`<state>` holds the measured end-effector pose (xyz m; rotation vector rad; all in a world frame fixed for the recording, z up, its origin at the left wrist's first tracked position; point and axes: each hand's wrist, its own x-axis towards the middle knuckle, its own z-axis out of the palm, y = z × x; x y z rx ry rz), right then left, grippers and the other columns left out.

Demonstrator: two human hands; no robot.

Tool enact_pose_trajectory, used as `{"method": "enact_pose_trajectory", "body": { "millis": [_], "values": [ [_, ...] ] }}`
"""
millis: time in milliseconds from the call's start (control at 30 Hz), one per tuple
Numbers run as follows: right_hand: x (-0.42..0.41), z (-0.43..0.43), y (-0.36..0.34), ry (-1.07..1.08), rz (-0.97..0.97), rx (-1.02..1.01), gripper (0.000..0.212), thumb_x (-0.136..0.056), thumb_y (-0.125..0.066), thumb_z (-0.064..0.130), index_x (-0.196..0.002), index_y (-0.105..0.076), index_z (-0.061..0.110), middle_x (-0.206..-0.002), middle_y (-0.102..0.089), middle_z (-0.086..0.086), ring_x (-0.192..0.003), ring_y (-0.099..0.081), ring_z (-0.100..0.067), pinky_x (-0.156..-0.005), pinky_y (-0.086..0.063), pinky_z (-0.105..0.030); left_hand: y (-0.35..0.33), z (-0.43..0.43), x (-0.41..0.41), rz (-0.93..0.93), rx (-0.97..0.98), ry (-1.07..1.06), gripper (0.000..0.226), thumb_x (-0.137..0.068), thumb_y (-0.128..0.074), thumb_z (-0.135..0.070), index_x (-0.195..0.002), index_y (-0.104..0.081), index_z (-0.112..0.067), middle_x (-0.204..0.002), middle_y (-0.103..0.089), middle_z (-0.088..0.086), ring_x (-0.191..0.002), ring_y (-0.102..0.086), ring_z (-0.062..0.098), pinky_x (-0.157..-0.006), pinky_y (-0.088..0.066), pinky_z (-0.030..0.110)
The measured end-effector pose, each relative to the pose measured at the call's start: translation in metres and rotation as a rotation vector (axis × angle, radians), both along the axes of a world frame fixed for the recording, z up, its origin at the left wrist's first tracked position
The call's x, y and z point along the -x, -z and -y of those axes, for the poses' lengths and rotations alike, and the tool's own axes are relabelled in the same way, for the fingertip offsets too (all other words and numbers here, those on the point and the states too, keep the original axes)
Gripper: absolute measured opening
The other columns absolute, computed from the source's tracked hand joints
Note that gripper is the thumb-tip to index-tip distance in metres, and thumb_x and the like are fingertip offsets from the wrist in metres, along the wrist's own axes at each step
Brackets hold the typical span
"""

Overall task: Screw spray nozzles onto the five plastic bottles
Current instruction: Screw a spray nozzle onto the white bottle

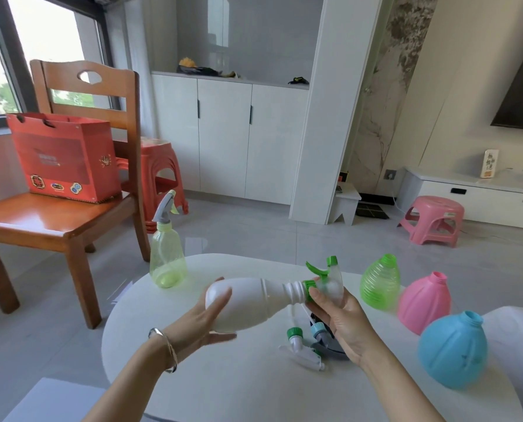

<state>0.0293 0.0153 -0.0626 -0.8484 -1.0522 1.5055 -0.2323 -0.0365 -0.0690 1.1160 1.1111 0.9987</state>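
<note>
My left hand (205, 322) grips the base of a white bottle (251, 300) held sideways above the white table (223, 376). My right hand (334, 312) grips a clear spray nozzle with green trigger and collar (322, 277) seated on the bottle's neck. A yellow-green bottle (166, 257) with a grey nozzle stands at the table's far left. Green (379, 283), pink (424, 303) and blue (453, 350) bottles stand open-necked on the right. Loose nozzles (305, 345) lie under my right hand.
A wooden chair (56, 220) with a red gift bag (65, 156) stands left of the table. Red stools (162, 172) and a pink stool (433, 220) sit on the grey floor beyond. White cabinets line the back wall.
</note>
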Motion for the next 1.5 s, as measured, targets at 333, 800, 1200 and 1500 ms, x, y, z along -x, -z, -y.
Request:
{"method": "enact_pose_trajectory", "body": {
  "millis": [333,800,1200,1500],
  "values": [
    [0.0,0.001,0.002,-0.004,0.034,0.026,0.038,-0.064,-0.075,0.02,-0.1,-0.067,0.009,-0.09,-0.075,-0.004,-0.088,-0.071,-0.015,-0.075,-0.057,-0.021,0.001,-0.001,0.003,0.046,0.113,0.086,0.069,-0.073,-0.052,-0.071,-0.134,-0.031,-0.045,-0.13,-0.049,0.014,-0.102,-0.067,0.028,-0.076,-0.058,0.043],
    [0.002,-0.001,0.005,0.065,0.032,0.081,0.025,-0.074,-0.071,0.016,-0.097,-0.066,0.008,-0.087,-0.074,-0.004,-0.082,-0.07,-0.014,-0.073,-0.056,-0.021,0.013,-0.008,0.002,0.097,-0.038,-0.069,0.071,-0.071,-0.075,-0.048,-0.134,-0.046,-0.031,-0.138,-0.051,0.006,-0.118,-0.058,0.025,-0.095,-0.052,0.041],
    [0.002,0.0,-0.001,0.101,-0.077,0.175,0.016,-0.083,-0.066,0.014,-0.098,-0.066,0.009,-0.09,-0.069,-0.006,-0.079,-0.065,-0.013,-0.078,-0.054,-0.023,0.003,-0.003,-0.004,0.062,-0.096,-0.023,0.082,-0.056,-0.085,-0.038,-0.129,-0.047,-0.045,-0.136,-0.05,-0.005,-0.111,-0.064,0.017,-0.083,-0.056,0.031],
    [0.017,0.006,-0.003,-0.035,-0.102,0.131,0.035,-0.071,-0.068,0.032,-0.102,-0.068,0.014,-0.111,-0.07,-0.007,-0.103,-0.066,-0.017,-0.085,-0.053,-0.03,0.013,-0.004,-0.019,0.336,0.279,-0.071,0.054,-0.07,-0.072,-0.052,-0.113,-0.06,-0.021,-0.09,-0.073,0.011,-0.085,-0.07,0.031,-0.056,-0.058,0.034]
  ]
}}
